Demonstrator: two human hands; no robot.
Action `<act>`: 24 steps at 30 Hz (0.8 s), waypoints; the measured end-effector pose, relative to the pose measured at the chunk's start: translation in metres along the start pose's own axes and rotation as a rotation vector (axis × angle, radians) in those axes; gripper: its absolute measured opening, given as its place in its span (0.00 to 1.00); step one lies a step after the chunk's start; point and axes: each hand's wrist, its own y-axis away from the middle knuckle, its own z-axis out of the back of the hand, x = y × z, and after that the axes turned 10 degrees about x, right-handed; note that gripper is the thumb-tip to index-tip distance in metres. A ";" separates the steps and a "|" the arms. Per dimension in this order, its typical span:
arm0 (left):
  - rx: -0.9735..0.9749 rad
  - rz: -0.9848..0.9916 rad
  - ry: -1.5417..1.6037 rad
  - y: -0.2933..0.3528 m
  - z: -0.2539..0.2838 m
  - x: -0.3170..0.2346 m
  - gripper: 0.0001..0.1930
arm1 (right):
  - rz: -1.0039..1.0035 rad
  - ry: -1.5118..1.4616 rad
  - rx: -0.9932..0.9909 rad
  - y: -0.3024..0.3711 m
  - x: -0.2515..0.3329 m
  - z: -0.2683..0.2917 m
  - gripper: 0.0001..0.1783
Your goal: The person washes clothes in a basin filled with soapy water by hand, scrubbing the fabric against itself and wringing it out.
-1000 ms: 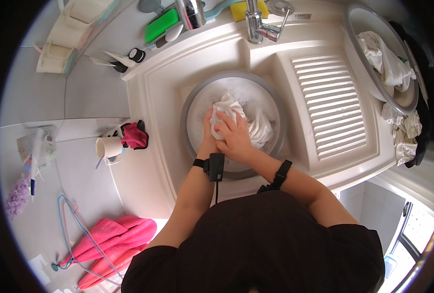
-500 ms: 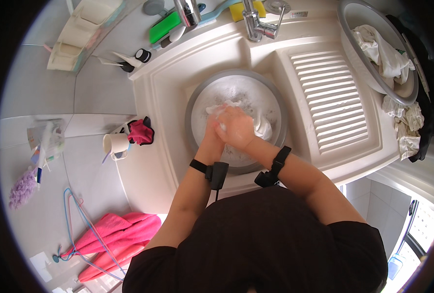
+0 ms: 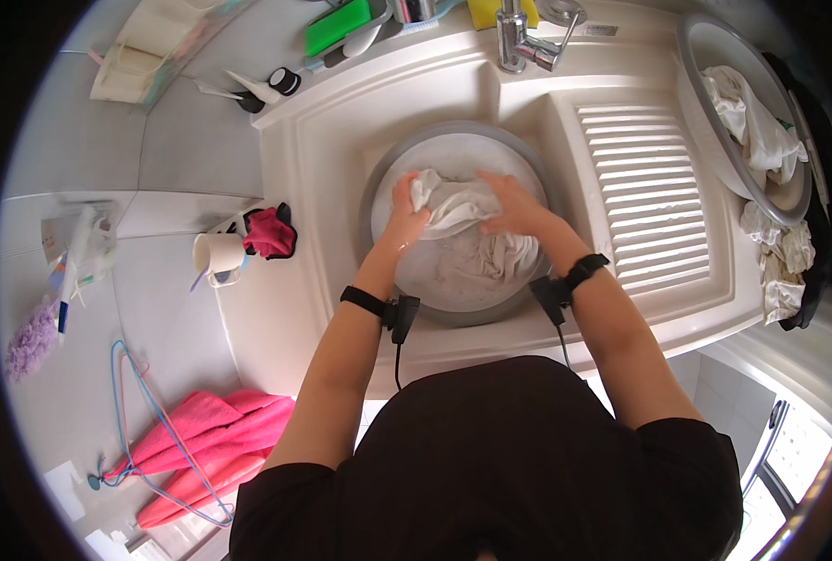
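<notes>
Over a round basin with a grey rim, a bunched wet white cloth stretches between my two hands. My left hand grips its left end, with a fold showing past the fingers. At the other end, my right hand has its thumb and fingers spread around the fabric. More white cloth lies in the cloudy water below, near the basin's right side. Whether the two parts are one piece, I cannot tell.
The basin stands in a cream sink beside a ribbed washboard. A chrome tap rises behind. At right, a grey-rimmed tub holds white cloths. A mug and a red cloth sit at left; a green brush lies behind.
My hands were together over the basin's middle and have parted, left hand leftward and right hand rightward. The white cloth is now spread between them above the water.
</notes>
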 end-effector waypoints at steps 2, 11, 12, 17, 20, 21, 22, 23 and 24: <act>0.018 -0.162 -0.423 0.001 -0.003 0.016 0.38 | -0.152 0.164 0.207 -0.005 0.035 0.000 0.50; 0.553 0.266 -0.936 0.004 -0.059 0.002 0.38 | -0.337 0.546 0.374 -0.022 0.000 -0.073 0.35; 0.413 0.232 -0.973 0.011 -0.064 0.035 0.31 | -0.472 0.409 0.579 -0.042 0.007 -0.068 0.30; 0.757 0.267 -1.070 -0.011 -0.058 0.018 0.18 | -0.773 0.035 0.694 -0.058 0.021 -0.036 0.22; 0.399 0.440 -0.252 -0.008 -0.047 0.019 0.21 | -0.470 0.047 -0.094 -0.035 0.049 -0.027 0.13; 0.085 0.448 0.308 -0.006 -0.051 0.014 0.23 | -0.475 0.043 -0.094 -0.030 0.057 -0.021 0.13; -0.069 0.447 0.586 -0.006 -0.051 0.004 0.24 | -0.393 -0.193 -0.138 -0.026 0.065 -0.010 0.15; -0.239 0.417 0.856 -0.006 -0.051 -0.002 0.25 | -0.306 -0.428 -0.180 -0.022 0.071 -0.004 0.17; -0.109 0.400 1.171 -0.004 -0.046 -0.008 0.24 | -0.307 -0.428 -0.185 -0.018 0.077 -0.001 0.17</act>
